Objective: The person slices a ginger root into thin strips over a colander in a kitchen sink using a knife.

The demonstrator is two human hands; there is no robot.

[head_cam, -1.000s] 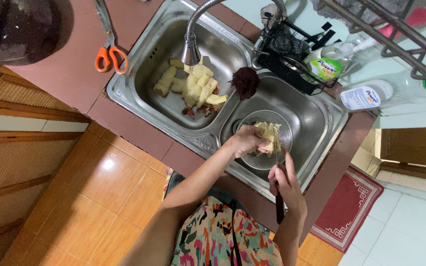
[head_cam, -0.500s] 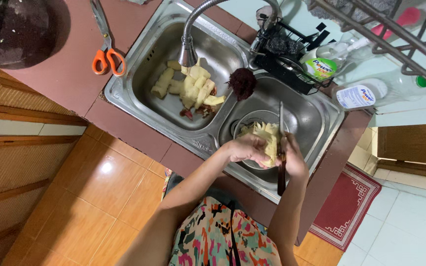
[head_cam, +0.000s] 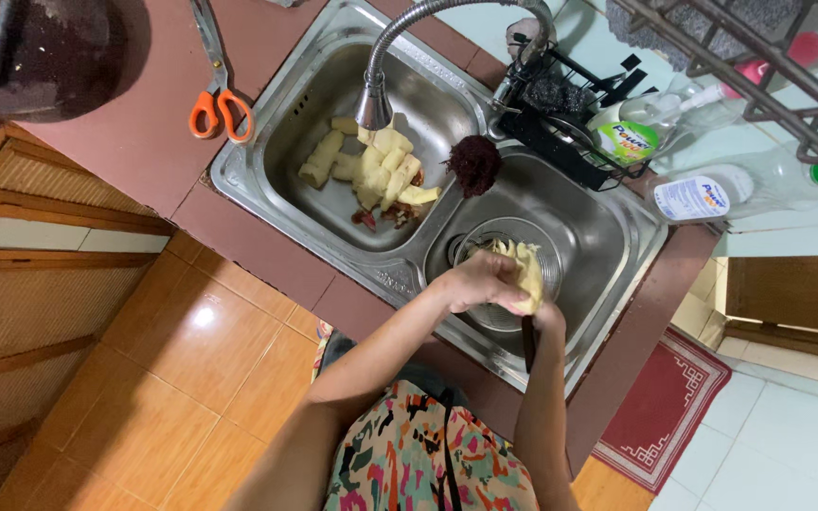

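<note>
Your left hand (head_cam: 478, 281) grips the pale vegetable piece (head_cam: 525, 277) over the colander (head_cam: 508, 284) so scraps fall in, while your right hand (head_cam: 543, 317) clasps the knife (head_cam: 527, 343).

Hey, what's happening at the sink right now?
A person stands at a double steel sink. Their left hand grips a pale yellow vegetable piece over a metal bowl in the right basin, while their right hand holds a dark-handled knife against it. More pale cut pieces lie in the left basin under the faucet. Orange-handled scissors rest on the counter.
</note>
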